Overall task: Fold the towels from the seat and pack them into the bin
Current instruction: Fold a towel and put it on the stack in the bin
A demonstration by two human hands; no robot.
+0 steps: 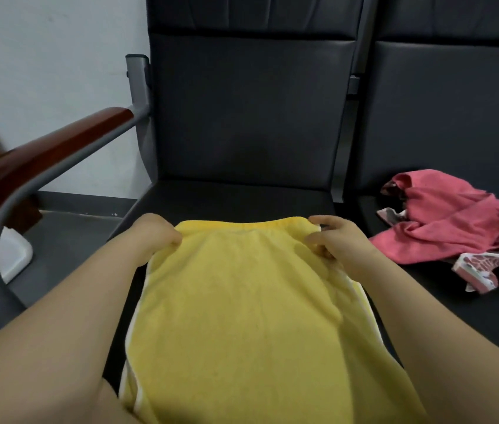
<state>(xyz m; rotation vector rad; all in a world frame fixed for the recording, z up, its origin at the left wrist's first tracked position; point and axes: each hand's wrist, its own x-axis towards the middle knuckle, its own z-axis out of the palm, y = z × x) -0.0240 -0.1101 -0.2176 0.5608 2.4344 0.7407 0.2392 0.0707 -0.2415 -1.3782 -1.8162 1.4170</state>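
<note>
— What colour is the towel (pixel 236 301) between the left hand (pixel 156 234) and the right hand (pixel 337 243)?
— Plain yellow, with a thin white stripe along each side edge.
— And to the right of the right hand?
— A plain pink towel (pixel 453 228), and by it a cloth (pixel 474 270), white with a pink-red print.
— The seat (pixel 242 194) beyond the hands?
— Black. Left of the left hand, the armrest (pixel 43 154) is glossy red-brown on a grey frame (pixel 6 215); the wall (pixel 43 41) is white.

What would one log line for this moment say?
step: fold yellow towel on seat | left hand: pinches left corner | right hand: pinches right corner | waiting: pink towel, next seat | bin: not seen
</note>
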